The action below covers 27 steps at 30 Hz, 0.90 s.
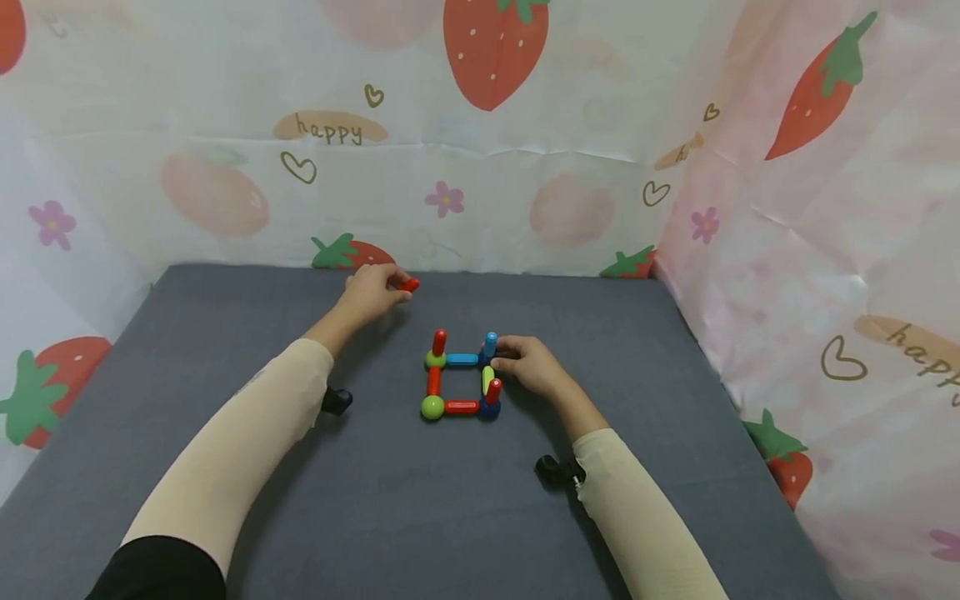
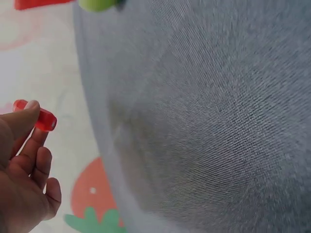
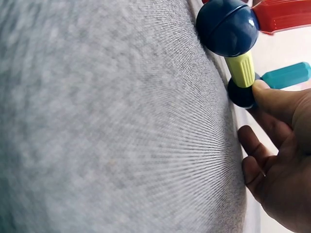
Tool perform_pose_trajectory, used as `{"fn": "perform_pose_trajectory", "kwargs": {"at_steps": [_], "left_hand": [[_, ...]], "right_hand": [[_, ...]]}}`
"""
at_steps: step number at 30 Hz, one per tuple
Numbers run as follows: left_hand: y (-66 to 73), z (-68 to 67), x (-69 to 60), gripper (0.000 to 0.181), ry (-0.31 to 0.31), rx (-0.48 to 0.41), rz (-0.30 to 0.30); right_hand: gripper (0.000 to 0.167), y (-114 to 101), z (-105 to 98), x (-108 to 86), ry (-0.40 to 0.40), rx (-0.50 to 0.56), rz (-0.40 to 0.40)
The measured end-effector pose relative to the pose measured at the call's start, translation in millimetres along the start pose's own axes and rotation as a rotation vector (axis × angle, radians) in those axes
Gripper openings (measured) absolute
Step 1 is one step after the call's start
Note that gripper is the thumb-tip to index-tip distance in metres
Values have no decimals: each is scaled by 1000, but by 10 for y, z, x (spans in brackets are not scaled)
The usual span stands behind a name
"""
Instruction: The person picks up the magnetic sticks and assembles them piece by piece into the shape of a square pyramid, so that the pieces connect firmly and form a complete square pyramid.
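Observation:
A square frame of sticks and balls lies on the grey cloth. Its left corners are green balls (image 1: 432, 407); dark blue balls (image 1: 489, 409) form the right ones. Red, blue and yellow-green sticks (image 3: 241, 70) join them. Red sticks (image 1: 439, 342) stand upright at the far-left and near-right corners, and a blue stick (image 1: 491, 343) at the far-right. My right hand (image 1: 528, 364) pinches the far-right dark blue ball (image 3: 240, 95) between thumb and fingers. Beyond the frame, to its left, my left hand (image 1: 371, 292) holds a short red stick (image 2: 45, 119) above the cloth, apart from the frame.
The grey cloth-covered table (image 1: 420, 517) extends around the frame. A printed curtain (image 1: 480, 225) with strawberries borders its far edge and sides. Black wrist-mounted devices (image 1: 337, 401) jut inward from both sleeves, close to the table surface.

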<state>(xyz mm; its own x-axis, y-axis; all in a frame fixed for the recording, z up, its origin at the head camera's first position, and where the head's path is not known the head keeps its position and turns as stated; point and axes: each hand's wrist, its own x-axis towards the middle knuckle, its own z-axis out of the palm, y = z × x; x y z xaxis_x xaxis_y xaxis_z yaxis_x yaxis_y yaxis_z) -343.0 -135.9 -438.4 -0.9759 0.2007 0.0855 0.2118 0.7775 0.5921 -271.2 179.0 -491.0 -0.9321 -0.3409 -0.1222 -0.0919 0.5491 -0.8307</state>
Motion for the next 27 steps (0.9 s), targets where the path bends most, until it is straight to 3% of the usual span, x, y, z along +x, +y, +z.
{"fn": "perform_pose_trajectory", "kwargs": {"at_steps": [6,13,20,27], "left_hand": [[155,-95,-223,35,-11,-101,32],[315,-128,-635,34,-31,-193,50],[425,-61,-972,27,-77,-246,92],[415,94,-1164,21,-149,-221,119]], "right_hand": [[33,-10,3,5,4,0,7],[33,-5,7,-4,5,5,-6],[33,4,0,-14,5,23,-16],[33,-9,12,-11,17,5,-24]]}}
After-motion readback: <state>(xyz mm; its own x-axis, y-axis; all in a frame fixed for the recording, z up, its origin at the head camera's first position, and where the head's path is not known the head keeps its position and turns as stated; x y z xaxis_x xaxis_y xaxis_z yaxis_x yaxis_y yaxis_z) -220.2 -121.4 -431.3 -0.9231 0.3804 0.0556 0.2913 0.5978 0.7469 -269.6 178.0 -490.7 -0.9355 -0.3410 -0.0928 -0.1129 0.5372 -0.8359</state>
